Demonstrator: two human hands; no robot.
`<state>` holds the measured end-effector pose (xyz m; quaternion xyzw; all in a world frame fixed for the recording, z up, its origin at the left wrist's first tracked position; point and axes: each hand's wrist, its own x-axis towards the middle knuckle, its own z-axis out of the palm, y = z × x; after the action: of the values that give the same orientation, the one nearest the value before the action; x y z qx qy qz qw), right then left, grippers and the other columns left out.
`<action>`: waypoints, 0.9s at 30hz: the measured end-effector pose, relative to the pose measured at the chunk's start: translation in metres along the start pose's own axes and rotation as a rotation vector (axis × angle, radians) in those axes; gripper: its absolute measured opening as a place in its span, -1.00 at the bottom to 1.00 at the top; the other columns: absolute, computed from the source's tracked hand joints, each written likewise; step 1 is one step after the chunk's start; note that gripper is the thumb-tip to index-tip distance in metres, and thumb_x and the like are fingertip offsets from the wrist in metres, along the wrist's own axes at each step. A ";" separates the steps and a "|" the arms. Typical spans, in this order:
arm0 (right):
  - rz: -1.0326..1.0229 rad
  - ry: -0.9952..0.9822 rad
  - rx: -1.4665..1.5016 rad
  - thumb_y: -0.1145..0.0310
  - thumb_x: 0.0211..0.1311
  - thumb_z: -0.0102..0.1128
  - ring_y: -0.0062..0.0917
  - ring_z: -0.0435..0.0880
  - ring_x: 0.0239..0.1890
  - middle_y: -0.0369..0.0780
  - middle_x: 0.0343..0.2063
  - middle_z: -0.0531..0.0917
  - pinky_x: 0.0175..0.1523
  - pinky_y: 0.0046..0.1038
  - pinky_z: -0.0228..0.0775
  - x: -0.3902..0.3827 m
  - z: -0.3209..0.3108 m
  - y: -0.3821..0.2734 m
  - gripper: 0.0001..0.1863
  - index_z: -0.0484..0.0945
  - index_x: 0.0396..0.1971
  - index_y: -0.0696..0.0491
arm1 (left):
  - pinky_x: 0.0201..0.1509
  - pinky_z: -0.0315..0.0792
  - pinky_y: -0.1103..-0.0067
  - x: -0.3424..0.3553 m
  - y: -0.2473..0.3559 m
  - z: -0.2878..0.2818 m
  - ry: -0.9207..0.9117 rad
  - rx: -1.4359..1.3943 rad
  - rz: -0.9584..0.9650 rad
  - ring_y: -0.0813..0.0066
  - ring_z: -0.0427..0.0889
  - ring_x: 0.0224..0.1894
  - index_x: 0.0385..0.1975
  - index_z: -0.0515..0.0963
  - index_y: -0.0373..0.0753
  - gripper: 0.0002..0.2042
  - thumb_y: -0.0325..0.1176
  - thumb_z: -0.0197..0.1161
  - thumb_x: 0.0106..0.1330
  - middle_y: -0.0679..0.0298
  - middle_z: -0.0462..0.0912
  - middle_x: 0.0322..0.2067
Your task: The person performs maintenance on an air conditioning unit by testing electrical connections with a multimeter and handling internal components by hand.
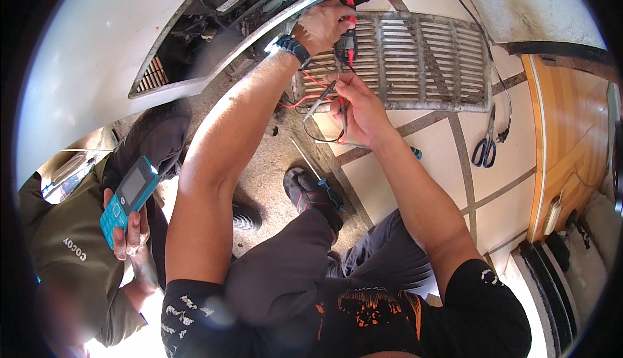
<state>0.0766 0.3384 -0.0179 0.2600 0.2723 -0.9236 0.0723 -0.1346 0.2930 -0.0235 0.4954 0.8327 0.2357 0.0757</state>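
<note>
My left hand (322, 26), with a watch at its wrist, is closed around a red and black clamp meter (346, 45) at the top centre. The meter's red jaw sticks up beyond my fingers, by the edge of a white appliance panel. Lower and to the right, my right hand (365, 113) pinches a pair of test probes (320, 100) between thumb and fingers. Thin red and black leads loop between the probes and the meter. Beneath both hands lies a dirty slatted grille (399, 59) on the tiles.
An opening in the white panel (97, 40) shows dark wiring (220, 8). Scissors (485, 149) and a cord's plug (502, 136) lie right of the grille. A blue-handled screwdriver (329, 192) rests near my shoe. At left, another person's hand (133, 235) holds a blue keypad phone (130, 196).
</note>
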 end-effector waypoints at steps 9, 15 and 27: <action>-0.021 0.040 -0.032 0.33 0.46 0.03 -0.64 0.53 -0.52 -0.33 -0.44 0.49 -0.37 -0.54 0.33 0.003 0.000 0.001 -0.76 0.45 0.04 0.06 | -0.09 0.54 0.25 -0.001 -0.003 0.003 0.027 -0.023 -0.030 0.02 0.64 -0.15 -0.07 0.65 -0.07 -0.75 -0.16 0.26 0.34 0.11 0.64 -0.18; -0.021 0.048 -0.022 0.33 0.46 0.03 -0.64 0.53 -0.53 -0.33 -0.43 0.51 -0.37 -0.55 0.32 0.004 -0.001 -0.004 -0.77 0.46 0.01 0.06 | -0.01 0.53 0.26 0.000 -0.003 0.002 -0.017 -0.064 -0.071 0.02 0.63 -0.08 -0.07 0.65 -0.05 -0.76 -0.18 0.26 0.32 0.13 0.64 -0.13; -0.011 0.027 -0.031 0.38 0.44 0.02 -0.63 0.53 -0.50 -0.30 -0.02 0.60 -0.38 -0.58 0.37 0.004 0.001 -0.002 -0.78 0.44 0.00 0.09 | 0.09 0.52 0.28 0.000 -0.006 0.001 -0.002 -0.075 -0.026 0.05 0.61 -0.02 -0.09 0.66 -0.03 -0.79 -0.28 0.23 0.32 0.18 0.63 -0.04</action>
<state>0.0724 0.3401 -0.0185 0.2700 0.2891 -0.9159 0.0677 -0.1387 0.2906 -0.0276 0.4816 0.8296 0.2652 0.0978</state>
